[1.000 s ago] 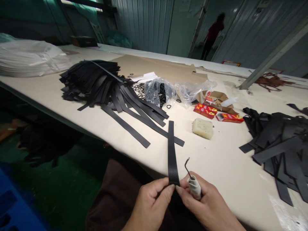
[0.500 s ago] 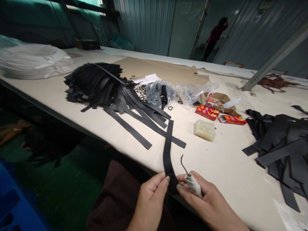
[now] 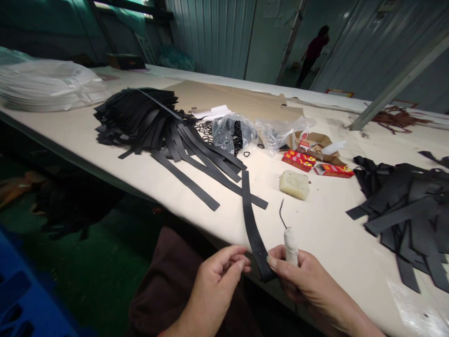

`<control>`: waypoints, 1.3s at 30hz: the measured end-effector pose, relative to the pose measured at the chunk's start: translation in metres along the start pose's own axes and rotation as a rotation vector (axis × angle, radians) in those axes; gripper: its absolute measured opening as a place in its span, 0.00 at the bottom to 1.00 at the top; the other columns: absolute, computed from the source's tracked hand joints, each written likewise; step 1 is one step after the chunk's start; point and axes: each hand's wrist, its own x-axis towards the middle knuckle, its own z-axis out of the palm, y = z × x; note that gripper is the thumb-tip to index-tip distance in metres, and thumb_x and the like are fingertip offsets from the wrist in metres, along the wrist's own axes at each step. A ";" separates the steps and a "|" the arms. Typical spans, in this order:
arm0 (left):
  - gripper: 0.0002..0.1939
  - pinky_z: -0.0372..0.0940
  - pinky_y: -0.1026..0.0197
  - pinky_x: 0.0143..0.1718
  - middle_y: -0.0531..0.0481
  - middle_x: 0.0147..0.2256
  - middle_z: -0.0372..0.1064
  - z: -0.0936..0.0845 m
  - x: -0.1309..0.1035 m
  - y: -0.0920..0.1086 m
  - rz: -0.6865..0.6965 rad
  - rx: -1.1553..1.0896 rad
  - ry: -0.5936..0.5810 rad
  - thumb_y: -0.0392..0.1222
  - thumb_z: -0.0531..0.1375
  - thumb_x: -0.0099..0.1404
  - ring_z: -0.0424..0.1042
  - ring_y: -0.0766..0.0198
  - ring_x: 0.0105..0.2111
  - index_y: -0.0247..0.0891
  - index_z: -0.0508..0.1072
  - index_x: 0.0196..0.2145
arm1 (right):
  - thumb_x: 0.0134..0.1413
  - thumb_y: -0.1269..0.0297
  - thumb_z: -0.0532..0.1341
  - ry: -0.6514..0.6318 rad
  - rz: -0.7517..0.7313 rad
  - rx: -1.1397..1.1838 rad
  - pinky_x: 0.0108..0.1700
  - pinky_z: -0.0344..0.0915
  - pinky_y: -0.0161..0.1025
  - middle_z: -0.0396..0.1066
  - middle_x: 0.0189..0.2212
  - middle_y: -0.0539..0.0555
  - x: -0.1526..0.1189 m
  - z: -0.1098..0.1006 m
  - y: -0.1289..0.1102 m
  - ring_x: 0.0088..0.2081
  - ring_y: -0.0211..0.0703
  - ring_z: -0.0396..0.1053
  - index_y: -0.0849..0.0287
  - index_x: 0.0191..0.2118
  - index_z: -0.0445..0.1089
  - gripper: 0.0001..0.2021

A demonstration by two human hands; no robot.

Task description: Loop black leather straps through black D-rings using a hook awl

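Note:
My right hand [image 3: 298, 276] pinches the near end of a black strap [image 3: 253, 224] between thumb and fingers. That end looks folded or looped. The same hand also holds a tool with a white wrapped handle [image 3: 291, 245] and a thin, bent dark tip [image 3: 281, 215] pointing up. Just left of the strap, my left hand [image 3: 220, 281] is loosely curled with nothing visible in it, a small gap away from the strap. The strap's far end rests on the table beside other black strips [image 3: 189, 180].
A large pile of black strips [image 3: 136, 117] lies left, another [image 3: 410, 210] right. Ahead are black D-shaped rings [image 3: 206, 133], clear plastic bags [image 3: 280, 133], red boxes [image 3: 298, 160] and a pale waxy block [image 3: 294, 184]. A slanted post [image 3: 393, 93] rises at right. One person [image 3: 314, 54] stands far back.
My left hand has let go of the strap and moved slightly away. My right hand keeps the strap and has turned the tool more upright; the strap's near end has swung right.

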 end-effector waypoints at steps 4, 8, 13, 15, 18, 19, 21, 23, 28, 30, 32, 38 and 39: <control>0.21 0.60 0.53 0.50 0.42 0.47 0.65 -0.009 0.006 -0.011 0.598 0.509 0.047 0.28 0.55 0.60 0.64 0.57 0.48 0.40 0.67 0.50 | 0.47 0.55 0.63 -0.077 0.021 0.142 0.18 0.36 0.30 0.44 0.16 0.40 -0.004 -0.001 0.001 0.18 0.28 0.37 0.60 0.25 0.60 0.15; 0.18 0.55 0.49 0.52 0.41 0.47 0.66 -0.009 0.019 -0.003 0.910 0.650 -0.091 0.25 0.53 0.60 0.59 0.54 0.52 0.38 0.70 0.46 | 0.47 0.57 0.64 -0.159 0.064 0.255 0.18 0.34 0.30 0.44 0.16 0.40 -0.007 0.002 -0.002 0.18 0.28 0.36 0.60 0.24 0.58 0.15; 0.09 0.61 0.63 0.31 0.51 0.25 0.68 -0.001 0.027 0.020 0.435 0.422 -0.093 0.33 0.53 0.63 0.65 0.64 0.27 0.34 0.72 0.29 | 0.48 0.52 0.62 0.043 -0.111 0.216 0.19 0.37 0.30 0.47 0.16 0.41 -0.004 0.007 -0.006 0.18 0.28 0.39 0.61 0.30 0.64 0.16; 0.12 0.58 0.65 0.25 0.54 0.21 0.63 0.000 0.028 0.030 0.174 0.308 -0.106 0.37 0.53 0.62 0.61 0.67 0.23 0.34 0.70 0.23 | 0.44 0.51 0.64 0.185 -0.141 0.139 0.20 0.40 0.30 0.48 0.16 0.41 -0.001 0.011 -0.005 0.18 0.29 0.43 0.63 0.35 0.66 0.19; 0.12 0.57 0.67 0.26 0.56 0.20 0.63 0.001 0.028 0.038 0.006 0.144 -0.152 0.38 0.54 0.60 0.60 0.68 0.23 0.34 0.70 0.21 | 0.40 0.50 0.65 0.234 -0.118 0.094 0.21 0.42 0.32 0.50 0.15 0.42 0.005 0.018 -0.004 0.18 0.30 0.47 0.64 0.36 0.69 0.21; 0.12 0.57 0.67 0.27 0.56 0.20 0.64 0.001 0.028 0.039 -0.022 0.114 -0.159 0.38 0.54 0.60 0.61 0.68 0.24 0.34 0.70 0.21 | 0.40 0.50 0.65 0.232 -0.116 0.094 0.21 0.42 0.32 0.51 0.15 0.42 0.006 0.021 -0.004 0.18 0.30 0.47 0.64 0.34 0.70 0.21; 0.12 0.58 0.66 0.28 0.55 0.21 0.66 0.002 0.027 0.040 -0.053 0.088 -0.166 0.38 0.54 0.60 0.62 0.67 0.24 0.35 0.72 0.22 | 0.39 0.51 0.65 0.246 -0.118 0.099 0.21 0.41 0.32 0.51 0.14 0.42 0.008 0.024 -0.003 0.18 0.30 0.47 0.64 0.30 0.70 0.19; 0.12 0.61 0.64 0.31 0.53 0.23 0.69 0.002 0.027 0.041 -0.044 0.076 -0.198 0.38 0.53 0.61 0.66 0.63 0.27 0.35 0.74 0.26 | 0.37 0.51 0.66 0.291 -0.115 0.108 0.21 0.41 0.32 0.52 0.14 0.43 0.010 0.026 -0.003 0.18 0.31 0.47 0.63 0.29 0.70 0.19; 0.15 0.60 0.56 0.49 0.48 0.33 0.75 0.002 0.025 0.047 -0.029 -0.027 -0.332 0.38 0.50 0.63 0.69 0.54 0.42 0.38 0.77 0.37 | 0.37 0.51 0.66 0.320 -0.087 0.121 0.21 0.41 0.32 0.51 0.14 0.42 0.012 0.026 -0.002 0.18 0.31 0.47 0.64 0.30 0.70 0.19; 0.15 0.58 0.54 0.50 0.48 0.36 0.76 0.000 0.025 0.049 -0.045 -0.045 -0.338 0.38 0.50 0.63 0.69 0.54 0.44 0.39 0.77 0.38 | 0.38 0.51 0.66 0.310 -0.088 0.119 0.21 0.41 0.32 0.50 0.14 0.42 0.012 0.026 -0.002 0.18 0.30 0.47 0.65 0.31 0.70 0.20; 0.15 0.58 0.54 0.51 0.48 0.37 0.76 -0.001 0.026 0.050 -0.051 -0.053 -0.341 0.39 0.51 0.63 0.68 0.54 0.45 0.39 0.77 0.38 | 0.39 0.50 0.65 0.300 -0.094 0.128 0.21 0.41 0.32 0.49 0.14 0.42 0.013 0.026 -0.003 0.18 0.30 0.46 0.65 0.32 0.71 0.20; 0.13 0.59 0.57 0.50 0.49 0.38 0.76 -0.002 0.027 0.051 -0.096 -0.082 -0.329 0.38 0.52 0.62 0.69 0.56 0.46 0.38 0.77 0.39 | 0.39 0.50 0.65 0.291 -0.119 0.161 0.21 0.40 0.32 0.49 0.14 0.42 0.013 0.027 -0.003 0.18 0.31 0.44 0.65 0.32 0.71 0.21; 0.13 0.59 0.57 0.51 0.49 0.38 0.76 -0.002 0.028 0.052 -0.104 -0.081 -0.318 0.38 0.53 0.62 0.69 0.56 0.46 0.38 0.76 0.39 | 0.39 0.50 0.65 0.290 -0.122 0.157 0.21 0.40 0.32 0.49 0.14 0.42 0.013 0.027 -0.004 0.18 0.31 0.44 0.65 0.32 0.71 0.21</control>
